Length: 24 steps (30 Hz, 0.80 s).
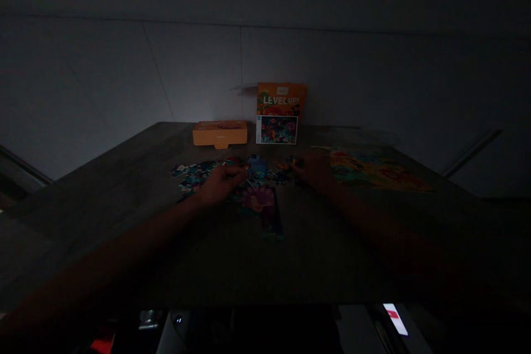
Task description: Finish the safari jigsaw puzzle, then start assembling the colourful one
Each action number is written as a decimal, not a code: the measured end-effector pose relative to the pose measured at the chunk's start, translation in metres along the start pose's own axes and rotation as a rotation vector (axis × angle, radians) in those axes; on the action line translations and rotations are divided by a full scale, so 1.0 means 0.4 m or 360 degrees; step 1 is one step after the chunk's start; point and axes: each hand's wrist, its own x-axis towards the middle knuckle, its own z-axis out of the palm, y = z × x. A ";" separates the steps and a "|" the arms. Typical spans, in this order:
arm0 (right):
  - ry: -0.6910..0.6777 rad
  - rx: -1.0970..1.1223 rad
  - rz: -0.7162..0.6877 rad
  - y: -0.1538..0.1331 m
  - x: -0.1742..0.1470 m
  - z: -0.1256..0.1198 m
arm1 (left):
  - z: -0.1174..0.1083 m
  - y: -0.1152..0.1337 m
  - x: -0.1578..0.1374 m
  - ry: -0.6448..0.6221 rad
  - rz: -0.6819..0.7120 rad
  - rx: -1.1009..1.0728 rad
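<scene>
Loose jigsaw puzzle pieces (193, 177) lie in a heap on the dim table. My left hand (219, 182) is over their right part, thumb and fingers pinched on what looks like a small puzzle piece (248, 181) with a pale edge. Just below it is a joined section of the puzzle (259, 199), purple and pink with a darker strip running toward me. At the right end of the heap, my right hand (315, 168) reaches down with its fingertips at some dark pieces (286, 166). Darkness hides whether those fingers grip one.
An orange puzzle box (282, 99) marked "LEVEL UP!" stands upright at the back, beside a flat orange box (219, 134). A colourful printed sheet or finished puzzle (381, 171) lies at the right. Below the table's front edge glows a phone screen (396, 319).
</scene>
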 end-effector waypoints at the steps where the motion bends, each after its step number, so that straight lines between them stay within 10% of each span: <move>1: -0.0043 0.0027 0.0023 0.003 0.001 0.001 | 0.000 -0.001 0.000 0.0004 -0.0009 0.0014; 12: -0.0455 0.1249 -0.0256 -0.158 -0.060 -0.037 | 0.017 0.014 -0.017 -0.0123 0.0200 0.0138; 18: -0.0269 0.1089 0.0066 -0.125 -0.041 -0.026 | -0.007 0.002 -0.008 -0.0069 0.0300 0.0396; 24: 0.0052 0.0510 0.0331 0.010 0.015 0.021 | -0.086 -0.092 0.024 0.0372 -0.0276 0.1212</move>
